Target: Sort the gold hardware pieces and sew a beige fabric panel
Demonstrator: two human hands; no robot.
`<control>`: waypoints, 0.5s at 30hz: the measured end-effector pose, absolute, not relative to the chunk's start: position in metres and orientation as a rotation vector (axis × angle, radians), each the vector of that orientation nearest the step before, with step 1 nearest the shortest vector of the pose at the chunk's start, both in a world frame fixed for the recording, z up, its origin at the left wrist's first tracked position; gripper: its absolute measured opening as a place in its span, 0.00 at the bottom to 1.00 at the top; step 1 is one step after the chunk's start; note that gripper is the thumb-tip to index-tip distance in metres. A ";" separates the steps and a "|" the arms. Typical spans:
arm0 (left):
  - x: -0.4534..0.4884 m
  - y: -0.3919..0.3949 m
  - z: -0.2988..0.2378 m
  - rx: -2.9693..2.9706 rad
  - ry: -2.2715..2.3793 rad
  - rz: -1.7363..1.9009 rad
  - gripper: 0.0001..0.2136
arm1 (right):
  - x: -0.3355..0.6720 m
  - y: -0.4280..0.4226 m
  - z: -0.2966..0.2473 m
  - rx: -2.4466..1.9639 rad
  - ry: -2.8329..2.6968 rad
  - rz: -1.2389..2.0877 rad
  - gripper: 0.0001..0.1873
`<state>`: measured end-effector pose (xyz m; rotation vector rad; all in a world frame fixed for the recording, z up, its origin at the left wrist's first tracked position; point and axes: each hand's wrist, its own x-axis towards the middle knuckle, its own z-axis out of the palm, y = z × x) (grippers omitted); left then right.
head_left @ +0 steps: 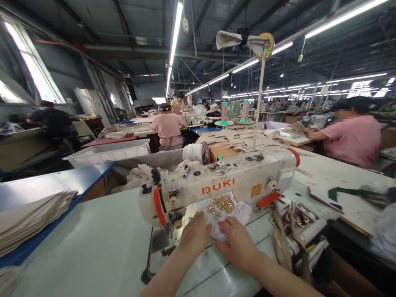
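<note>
My left hand (pixel 195 234) and my right hand (pixel 237 243) rest side by side on a crumpled white cloth (pixel 236 212) under the arm of a white DUKI sewing machine (pixel 216 181). A heap of small gold metal rings (pixel 223 203) lies on the cloth just beyond my fingers. Both hands have their fingers curled down onto the cloth's near edge. The fingertips are hidden, so what they pinch is unclear. The machine's needle end (pixel 173 214) is just left of my left hand.
Tan straps and buckles (pixel 289 235) lie right of my hands. A stack of beige fabric (pixel 31 218) sits on a blue-edged table at left. People in pink shirts (pixel 355 134) work at tables behind. A white bin (pixel 108 152) stands beyond the machine.
</note>
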<state>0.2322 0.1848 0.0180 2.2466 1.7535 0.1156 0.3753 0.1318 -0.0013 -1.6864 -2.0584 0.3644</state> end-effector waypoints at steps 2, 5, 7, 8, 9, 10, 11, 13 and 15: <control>0.233 0.189 0.020 2.223 1.751 0.141 0.18 | 0.374 0.133 -0.005 -1.695 -2.099 0.371 0.11; 0.235 0.199 0.022 2.176 1.732 0.185 0.15 | 0.376 0.137 -0.011 -1.671 -2.120 0.361 0.09; 0.237 0.208 0.023 2.145 1.715 0.209 0.15 | 0.379 0.141 -0.013 -1.623 -2.117 0.319 0.13; 0.238 0.212 0.023 2.127 1.712 0.222 0.16 | 0.380 0.142 -0.014 -1.603 -2.122 0.284 0.15; 0.239 0.216 0.024 2.107 1.719 0.235 0.17 | 0.381 0.143 -0.014 -1.592 -2.128 0.250 0.17; 0.239 0.219 0.024 2.084 1.735 0.248 0.18 | 0.381 0.145 -0.014 -1.592 -2.136 0.216 0.17; 0.240 0.222 0.024 2.058 1.757 0.261 0.17 | 0.381 0.146 -0.014 -1.596 -2.151 0.182 0.17; 0.242 0.227 0.025 2.007 1.798 0.283 0.16 | 0.381 0.148 -0.016 -1.606 -2.197 0.110 0.16; 0.244 0.231 0.025 1.968 1.822 0.284 0.15 | 0.380 0.150 -0.018 -1.586 -2.261 0.024 0.16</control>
